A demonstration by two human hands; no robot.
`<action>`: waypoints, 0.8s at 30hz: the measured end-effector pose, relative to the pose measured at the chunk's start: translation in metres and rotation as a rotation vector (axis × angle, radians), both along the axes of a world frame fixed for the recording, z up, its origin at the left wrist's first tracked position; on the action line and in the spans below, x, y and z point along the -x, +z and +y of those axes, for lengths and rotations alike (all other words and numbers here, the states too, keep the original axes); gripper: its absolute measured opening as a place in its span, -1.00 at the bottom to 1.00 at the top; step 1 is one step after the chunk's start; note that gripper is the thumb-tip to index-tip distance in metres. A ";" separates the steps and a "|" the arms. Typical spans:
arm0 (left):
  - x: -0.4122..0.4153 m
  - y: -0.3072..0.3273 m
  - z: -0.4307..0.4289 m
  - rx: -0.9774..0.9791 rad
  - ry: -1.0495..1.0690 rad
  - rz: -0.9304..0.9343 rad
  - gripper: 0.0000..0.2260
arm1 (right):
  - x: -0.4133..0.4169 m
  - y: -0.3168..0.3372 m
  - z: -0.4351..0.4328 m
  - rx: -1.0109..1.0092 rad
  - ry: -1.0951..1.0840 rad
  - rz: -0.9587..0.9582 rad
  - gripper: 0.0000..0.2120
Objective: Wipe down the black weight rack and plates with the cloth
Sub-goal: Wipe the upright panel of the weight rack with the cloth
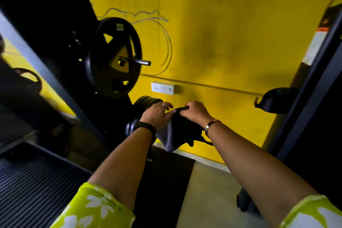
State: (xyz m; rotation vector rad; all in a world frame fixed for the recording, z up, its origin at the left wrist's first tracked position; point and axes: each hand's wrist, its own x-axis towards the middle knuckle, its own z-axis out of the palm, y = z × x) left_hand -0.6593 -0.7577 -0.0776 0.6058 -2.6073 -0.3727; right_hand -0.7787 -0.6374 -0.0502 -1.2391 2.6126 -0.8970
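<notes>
A black weight rack (pixel 61 55) leans up the left of the view. One large black plate (pixel 112 57) hangs on its chrome peg (pixel 137 61), and a stack of smaller black plates (pixel 146 102) sits lower down. Both hands meet just right of that stack. My right hand (pixel 196 112) grips the top of a dark cloth with a grey underside (pixel 172 135), which hangs down between my wrists. My left hand (pixel 157 114) pinches the cloth's left edge, fingers partly extended towards the lower plates.
A yellow wall (pixel 231 33) with a white switch plate (pixel 162 88) and loose cables stands straight ahead. A dark frame with a black hook (pixel 272 100) rises on the right. Ribbed black matting (pixel 37 181) covers the floor at left.
</notes>
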 end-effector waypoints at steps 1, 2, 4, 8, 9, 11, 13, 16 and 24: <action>-0.012 0.003 -0.012 -0.016 0.047 0.018 -0.66 | -0.004 0.000 -0.013 0.036 0.005 -0.037 -0.78; -0.024 0.006 -0.024 -0.016 0.100 0.035 -0.65 | -0.008 -0.001 -0.027 0.073 0.025 -0.082 -0.81; -0.048 0.011 -0.047 0.012 0.212 0.056 -0.66 | -0.019 0.001 -0.052 0.156 0.077 -0.167 -0.85; -0.093 0.023 -0.086 0.076 0.436 0.072 -0.68 | -0.048 0.009 -0.102 0.279 0.201 -0.256 -0.87; -0.102 0.027 -0.092 0.094 0.474 0.077 -0.68 | -0.056 0.012 -0.113 0.289 0.229 -0.261 -0.89; -0.119 0.036 -0.103 0.137 0.551 0.103 -0.69 | -0.068 0.019 -0.139 0.315 0.302 -0.252 -0.92; -0.134 0.047 -0.115 0.170 0.623 0.129 -0.70 | -0.074 0.027 -0.164 0.363 0.372 -0.239 -0.89; -0.152 0.065 -0.131 0.215 0.727 0.123 -0.70 | -0.077 0.047 -0.192 0.418 0.477 -0.205 -0.97; -0.179 0.156 -0.158 0.483 0.899 0.053 -0.71 | -0.056 0.128 -0.252 0.596 0.701 0.096 -0.87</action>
